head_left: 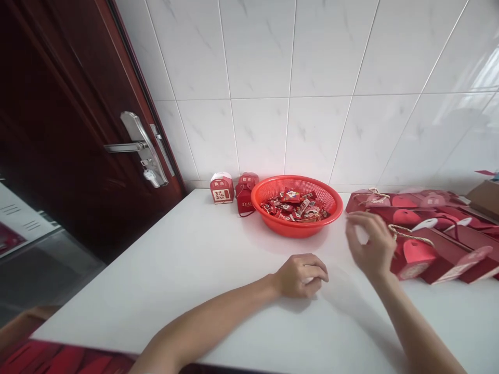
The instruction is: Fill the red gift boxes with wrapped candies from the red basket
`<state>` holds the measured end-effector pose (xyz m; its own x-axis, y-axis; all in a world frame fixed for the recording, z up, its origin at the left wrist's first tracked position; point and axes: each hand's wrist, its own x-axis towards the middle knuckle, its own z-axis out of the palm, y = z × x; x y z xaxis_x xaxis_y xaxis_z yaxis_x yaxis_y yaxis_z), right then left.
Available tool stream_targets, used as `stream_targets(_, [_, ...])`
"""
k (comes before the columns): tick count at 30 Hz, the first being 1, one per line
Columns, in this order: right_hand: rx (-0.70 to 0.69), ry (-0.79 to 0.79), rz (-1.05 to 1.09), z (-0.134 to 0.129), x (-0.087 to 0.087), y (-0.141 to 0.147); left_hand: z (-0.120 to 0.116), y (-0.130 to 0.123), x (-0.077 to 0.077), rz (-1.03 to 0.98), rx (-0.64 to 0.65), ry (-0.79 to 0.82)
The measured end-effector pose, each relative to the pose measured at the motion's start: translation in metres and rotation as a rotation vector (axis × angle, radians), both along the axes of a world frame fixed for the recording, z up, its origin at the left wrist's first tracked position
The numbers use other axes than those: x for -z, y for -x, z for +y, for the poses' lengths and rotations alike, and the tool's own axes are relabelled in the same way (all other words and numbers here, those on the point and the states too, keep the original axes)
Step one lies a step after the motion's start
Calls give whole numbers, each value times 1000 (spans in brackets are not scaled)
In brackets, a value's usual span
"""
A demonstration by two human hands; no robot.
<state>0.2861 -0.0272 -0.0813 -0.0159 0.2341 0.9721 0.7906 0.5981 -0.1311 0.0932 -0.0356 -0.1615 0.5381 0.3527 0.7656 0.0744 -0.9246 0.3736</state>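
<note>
Two bare forearms (218,318) lie nearest us, each leading to one hand. We find the left hand (301,275) over the white table (167,280), its fingers curled loosely toward the palm; we cannot tell whether anything sits inside. We note the right hand (373,244) just beside the red boxes (446,254), thumb and forefinger bowed around a gap; blur keeps us from telling whether their tips meet. We count at least three of these boxes in the front row, at the table's right, with others overlapping behind beyond exact count, and two twine handles (411,237) among them. Long axes of the front boxes slant from the wall side toward the near right. We record one round red colander (296,230), holding numerous wrapped sweets (296,205), and two small cartons (222,189) standing upright to its left.
</note>
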Motion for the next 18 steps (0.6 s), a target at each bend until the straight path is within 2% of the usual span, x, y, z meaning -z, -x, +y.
stream_targets(5, [-329,173,-156,-18,20,50,12,27,-42,-252,-158,-54])
stream_targets(8, [-435,280,-207,-24,38,69,32,57,-72,-320,-370,7])
stream_targets(11, [-532,369,-282,-29,58,84,61,96,-95,-402,-569,67])
stream_targets(14, [-581,465,-349,-34,75,96,93,140,-109,-472,-806,179])
stream_targets(18, [-556,612,-421,-38,86,104,124,184,-112,-430,-1082,381])
